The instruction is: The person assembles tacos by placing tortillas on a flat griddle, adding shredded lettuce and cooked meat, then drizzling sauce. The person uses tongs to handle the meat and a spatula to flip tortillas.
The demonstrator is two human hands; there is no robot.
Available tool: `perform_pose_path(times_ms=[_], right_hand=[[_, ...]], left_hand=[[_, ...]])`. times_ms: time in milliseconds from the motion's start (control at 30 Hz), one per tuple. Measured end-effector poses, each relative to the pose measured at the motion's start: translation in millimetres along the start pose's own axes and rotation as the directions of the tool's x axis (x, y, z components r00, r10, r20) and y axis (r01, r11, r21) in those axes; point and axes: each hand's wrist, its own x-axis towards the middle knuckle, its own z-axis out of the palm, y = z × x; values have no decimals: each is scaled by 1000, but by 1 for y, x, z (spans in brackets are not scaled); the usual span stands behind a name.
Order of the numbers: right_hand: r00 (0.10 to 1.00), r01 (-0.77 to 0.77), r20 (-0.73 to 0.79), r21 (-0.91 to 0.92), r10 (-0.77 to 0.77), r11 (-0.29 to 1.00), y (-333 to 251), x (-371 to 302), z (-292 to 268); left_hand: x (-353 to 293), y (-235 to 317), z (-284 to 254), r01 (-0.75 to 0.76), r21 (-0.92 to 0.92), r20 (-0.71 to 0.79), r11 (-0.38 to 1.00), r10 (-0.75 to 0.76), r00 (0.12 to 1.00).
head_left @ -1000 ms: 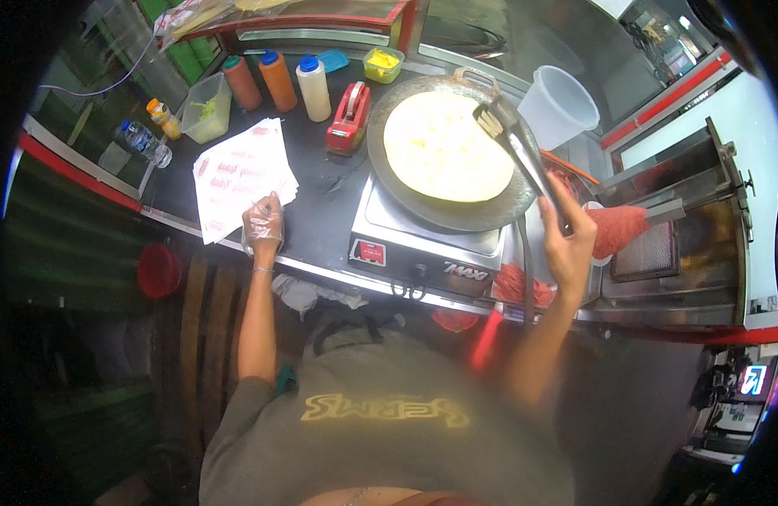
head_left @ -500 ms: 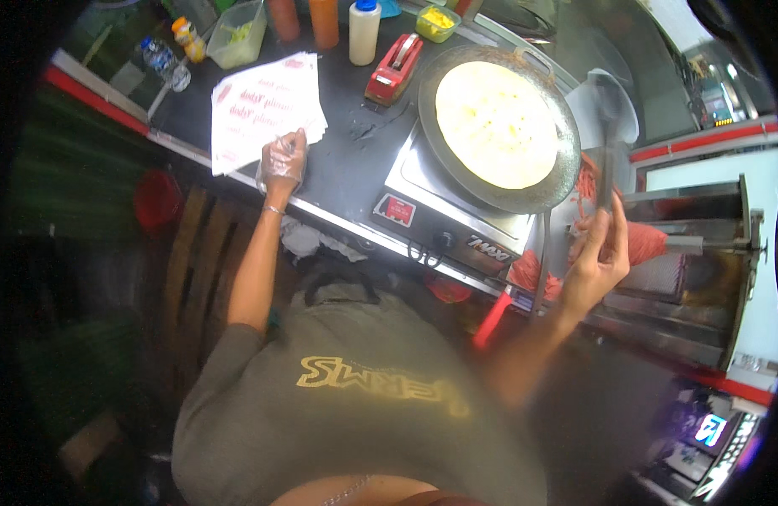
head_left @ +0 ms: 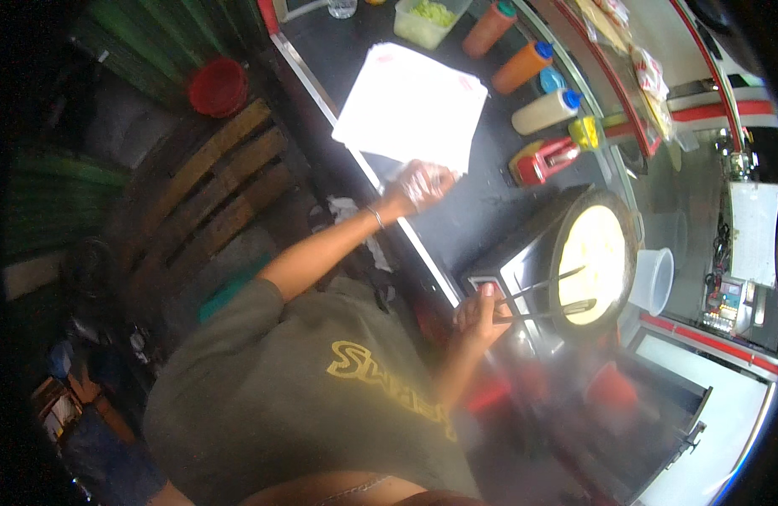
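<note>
tongs (head_left: 541, 315) are clasped in the right hand (head_left: 482, 319), their long axis aimed between 2 and 3 o'clock, spread tips held over the flatbread (head_left: 598, 257) inside the rim of the pan (head_left: 631, 253). at 12, dark counter (head_left: 482, 211) is seen. the left hand (head_left: 423, 183) is curled by papers (head_left: 414, 105); its grip cannot be told.

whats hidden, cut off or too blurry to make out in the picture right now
All in the head view:
Clear bottle: top cut off by the upper edge.
Round pale food: underside hidden by its own top and the pan.
Paper sheets: most print washed out by glare.
Left hand: any pinch on the paper hidden by its fingers.
Red shape, lower right: blurred.
</note>
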Motion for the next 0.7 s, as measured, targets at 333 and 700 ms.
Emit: perform_pose_path(times_ms=[333,700], right_hand=[[437,287,166,906,-884,312,-135,19,138],[136,57,311,946,-941,320,-235,-36,233]], left_hand=[[49,-30,-84,-140,-57,-80,988,135,988],[127,-140,-164,140,241,-230,960,-84,969]])
